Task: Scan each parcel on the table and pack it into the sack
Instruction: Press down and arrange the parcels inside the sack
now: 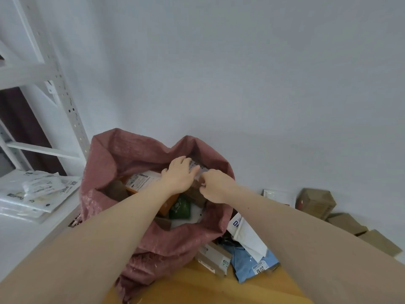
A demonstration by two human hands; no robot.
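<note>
Shelf unit: a white metal rack (pixel 43 88) stands at the far left, its perforated upright slanting down toward the sack.
Shelf load: flat white plastic mailers (pixel 37 189) lie stacked on the low white shelf, just beside the sack's left wall.
Sack: a dusty-pink woven sack (pixel 103 163) stands open-mouthed between the shelf and the table, its rim folded outward; its lower part bulges against the table's left edge.
Sack contents: an orange box with a white shipping label (pixel 140 179), a green packet (pixel 179 208) and brown cardboard pieces lie inside, tilted against one another.
Left hand: the left hand (pixel 178 176) reaches into the sack's mouth, palm down, fingers nearly straight and spread over the parcel's labelled top.
Parcel: a brown parcel with a white label (pixel 196 167) sits at the far side of the sack's mouth, under both hands; much of it is hidden.
Right hand: the right hand (pixel 215 186) touches the parcel's near right corner, fingers curled and pinching its edge.
Table: a yellow wooden table (pixel 208 288) fills the lower middle.
Table's far edge: a small tan box (pixel 213 258), a light-blue mailer (pixel 254 263) and a white mailer with blue print (pixel 245 234) lie heaped together just right of the sack.
Floor at right: several brown cartons (pixel 315 202) rest along the white wall, well apart from the sack.
</note>
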